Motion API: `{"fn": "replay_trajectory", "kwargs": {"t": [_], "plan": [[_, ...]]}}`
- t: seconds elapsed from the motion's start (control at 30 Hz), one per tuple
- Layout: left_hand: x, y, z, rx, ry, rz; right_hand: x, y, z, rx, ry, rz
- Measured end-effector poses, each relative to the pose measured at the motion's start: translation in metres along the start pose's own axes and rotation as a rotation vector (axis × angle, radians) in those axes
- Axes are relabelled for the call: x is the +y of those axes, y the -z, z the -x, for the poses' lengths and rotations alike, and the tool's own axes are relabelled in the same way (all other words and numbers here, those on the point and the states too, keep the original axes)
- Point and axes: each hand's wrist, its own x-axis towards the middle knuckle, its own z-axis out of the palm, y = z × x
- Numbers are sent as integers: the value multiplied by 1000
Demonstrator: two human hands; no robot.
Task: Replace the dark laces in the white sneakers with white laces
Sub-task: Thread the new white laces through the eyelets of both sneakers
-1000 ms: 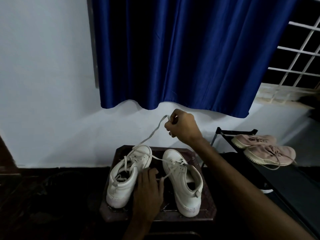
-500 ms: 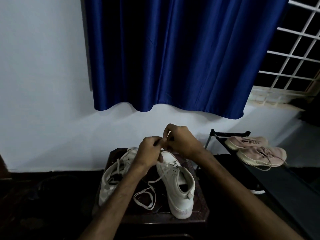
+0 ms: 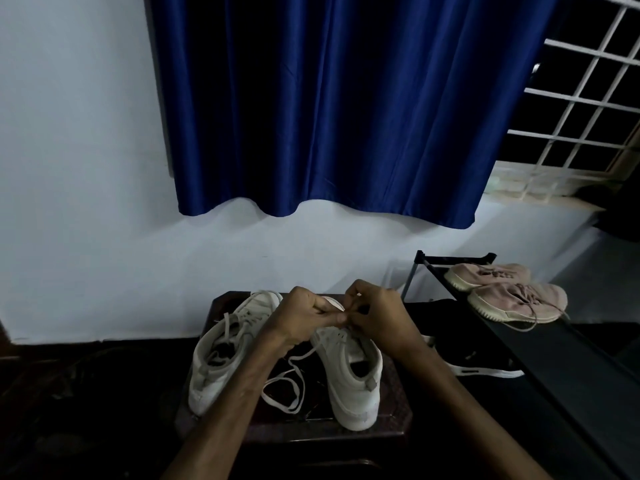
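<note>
Both hands are working close together over the toe end of the right sneaker (image 3: 349, 372), which stands on the small dark table (image 3: 391, 427). The left hand (image 3: 304, 317) pinches a flat strip of the white lace (image 3: 287, 389) between thumb and curled fingers. The right hand (image 3: 377, 315) is curled tight on the same lace just beside it, knuckles nearly touching the left's. From there the lace drops between the two shoes and lies in a slack loop on the table.

By my reading the task is roughly halfway. I can make out no dark lace in either shoe, so the stripping looks done, though the light is poor. The left sneaker (image 3: 221, 355) carries a pale lace through its eyelets, ends loose and untied. The right one looks barely started — only the lowest eyelets seem engaged, and the hands hide the exact spot. What remains, I'd say, is threading the rest of that shoe, evening the ends and tying both.

A pair of pink shoes (image 3: 512, 296) sits on the rack to the right, well apart.
</note>
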Motion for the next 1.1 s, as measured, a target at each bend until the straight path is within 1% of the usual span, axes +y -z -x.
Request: {"fn": "replay_trajectory", "kwargs": {"t": [0.1,0.23,0.27,0.33,0.37,0.53,0.63,0.67,0.7,0.73,0.77,0.8,0.83,0.87,0.93,1.0,1.03,1.1], "plan": [[2,1,-1,-72,-1,-57,1,4,-1,-37,3,27],[2,7,-5,-136,-63,-137,-4,16,-14,-145,23,152],[1,7,-6,-123,-70,-140,-6,20,-18,-182,16,144],[-2,6,-8,-14,-82,-147,-9,27,-23,-230,10,95],[-3,6,-10,38,-90,-166,-10,29,-26,-225,19,88],[-7,-2,-16,108,-97,-217,-13,23,-34,-99,64,262],[-12,-4,-15,126,-75,-75,-8,21,-31,-43,48,194],[-15,-4,-14,158,-62,-25,-5,21,-28,-24,29,167],[-20,-4,-14,215,-51,2,1,21,-24,-28,-3,172],[-26,-4,-15,279,-48,0,8,19,-20,-73,-37,228],[-30,-5,-16,321,-41,-11,15,17,-14,-156,-68,316],[-33,-8,-17,332,-31,-18,21,15,-8,-252,-91,388],[-35,-12,-18,320,-12,-18,27,12,-4,-318,-111,408],[-36,-16,-17,307,1,-14,29,12,-1,-348,-126,383],[-38,-25,-19,302,3,-12,30,13,2,-350,-126,340],[-41,-33,-22,309,-2,-17,32,11,2,-347,-87,363],[-44,-37,-25,311,4,-40,34,9,1,-329,-65,381],[-47,-43,-24,310,21,-160,40,3,3,-247,-51,399]]}}
